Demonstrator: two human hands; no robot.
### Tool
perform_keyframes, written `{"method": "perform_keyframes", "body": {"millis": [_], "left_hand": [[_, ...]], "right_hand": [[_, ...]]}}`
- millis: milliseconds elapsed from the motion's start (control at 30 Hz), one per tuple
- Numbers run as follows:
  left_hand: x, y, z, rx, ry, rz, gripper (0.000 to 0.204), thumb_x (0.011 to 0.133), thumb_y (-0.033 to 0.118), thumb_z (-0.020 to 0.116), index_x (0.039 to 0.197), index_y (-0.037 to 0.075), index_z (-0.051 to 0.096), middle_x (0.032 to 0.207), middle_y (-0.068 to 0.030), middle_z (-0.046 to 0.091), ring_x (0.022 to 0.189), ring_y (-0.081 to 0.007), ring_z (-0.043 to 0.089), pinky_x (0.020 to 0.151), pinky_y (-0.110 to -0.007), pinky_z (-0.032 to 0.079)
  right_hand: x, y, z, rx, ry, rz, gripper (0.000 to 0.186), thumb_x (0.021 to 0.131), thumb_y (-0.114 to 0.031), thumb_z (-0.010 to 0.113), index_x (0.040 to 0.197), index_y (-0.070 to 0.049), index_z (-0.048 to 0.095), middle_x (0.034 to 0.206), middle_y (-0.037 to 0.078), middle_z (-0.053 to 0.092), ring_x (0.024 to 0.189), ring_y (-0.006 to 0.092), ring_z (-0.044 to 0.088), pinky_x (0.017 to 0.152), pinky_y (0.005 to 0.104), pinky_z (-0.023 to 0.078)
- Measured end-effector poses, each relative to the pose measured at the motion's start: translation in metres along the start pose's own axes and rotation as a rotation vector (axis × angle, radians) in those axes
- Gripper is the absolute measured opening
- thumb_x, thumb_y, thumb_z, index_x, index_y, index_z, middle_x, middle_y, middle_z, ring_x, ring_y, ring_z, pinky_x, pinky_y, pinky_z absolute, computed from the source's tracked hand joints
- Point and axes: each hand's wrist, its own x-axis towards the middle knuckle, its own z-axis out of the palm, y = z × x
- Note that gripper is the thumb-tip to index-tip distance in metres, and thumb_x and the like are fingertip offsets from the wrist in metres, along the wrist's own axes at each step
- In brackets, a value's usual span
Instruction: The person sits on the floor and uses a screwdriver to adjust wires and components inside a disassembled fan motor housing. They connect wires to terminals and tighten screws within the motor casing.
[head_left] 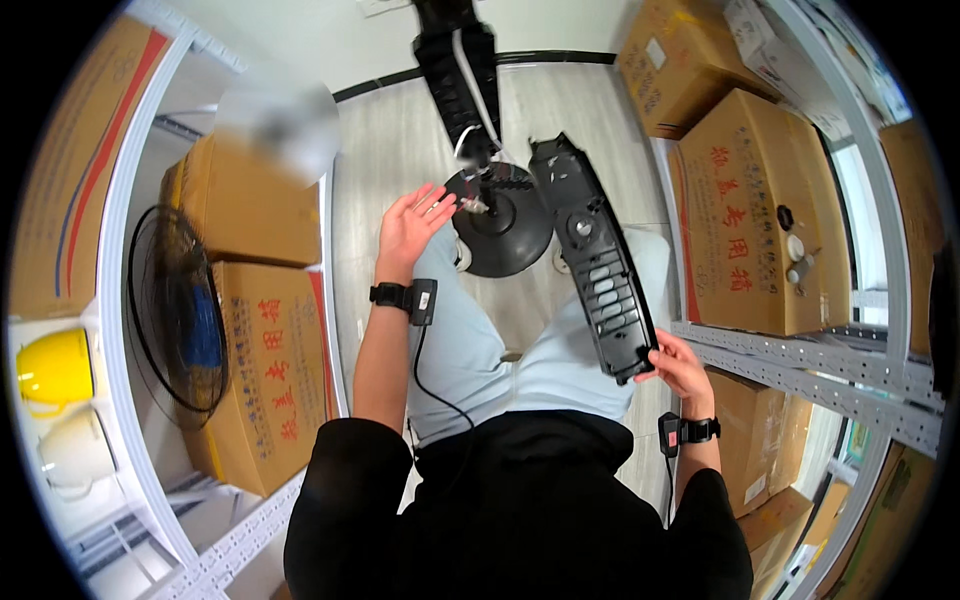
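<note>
My right hand grips the lower end of a long black fan control panel, fingers and thumb closed on its edge. A row of grey push buttons and a round knob show on the panel, which tilts with its top leaning left. My left hand is open, palm up with fingers stretched, and nothing lies in it. Just beyond its fingertips hang loose wires with a small connector. They come from the black fan stand, which rises from a round black base on the floor between my legs.
Cardboard boxes fill metal shelves on both sides; small loose parts sit on a right-hand box. At left are a black wire fan grille, a blurred translucent round piece, and a yellow mug. Cables run from both wrist straps.
</note>
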Motion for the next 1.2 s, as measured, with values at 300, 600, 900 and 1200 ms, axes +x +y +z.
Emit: {"method": "perform_keyframes", "body": {"millis": [300, 600, 900, 1200], "left_hand": [[-0.021, 0.012, -0.035, 0.063, 0.012, 0.074, 0.061, 0.100, 0.044, 0.035, 0.139, -0.004, 0.033, 0.135, -0.0216, 0.046, 0.127, -0.0366, 0.045, 0.107, -0.046, 0.036], [-0.047, 0.004, 0.008, -0.149, -0.158, 0.109, 0.070, 0.097, 0.057, 0.029, 0.136, 0.000, 0.042, 0.131, -0.0263, 0.050, 0.117, -0.0416, 0.052, 0.101, -0.052, 0.041], [-0.050, 0.018, -0.013, -0.262, -0.106, 0.261, 0.101, 0.085, 0.079, 0.011, 0.137, -0.003, 0.040, 0.127, -0.0294, 0.052, 0.115, -0.0419, 0.054, 0.095, -0.053, 0.046], [-0.042, 0.022, -0.019, -0.295, -0.052, 0.299, 0.092, 0.087, 0.076, 0.022, 0.138, 0.001, 0.040, 0.131, -0.0187, 0.052, 0.124, -0.0413, 0.047, 0.100, -0.053, 0.043]], "right_hand": [[0.058, -0.011, 0.050, -0.161, -0.340, 0.215, 0.053, 0.093, -0.007, 0.054, 0.143, 0.001, 0.035, 0.118, 0.010, 0.061, 0.098, 0.0165, 0.062, 0.079, 0.0318, 0.057], [0.198, -0.003, 0.132, -0.187, -0.521, 0.165, 0.051, 0.097, -0.009, 0.051, 0.144, -0.003, 0.034, 0.118, 0.005, 0.058, 0.099, 0.0120, 0.061, 0.086, 0.0301, 0.056], [0.243, 0.016, 0.152, -0.227, -0.493, 0.209, 0.048, 0.097, -0.011, 0.052, 0.142, -0.003, 0.038, 0.120, 0.004, 0.058, 0.101, 0.0118, 0.060, 0.086, 0.0316, 0.057], [0.265, -0.002, 0.134, -0.335, -0.520, 0.247, 0.051, 0.096, -0.015, 0.056, 0.142, -0.002, 0.037, 0.118, 0.005, 0.058, 0.101, 0.0132, 0.061, 0.083, 0.0303, 0.057]]}}
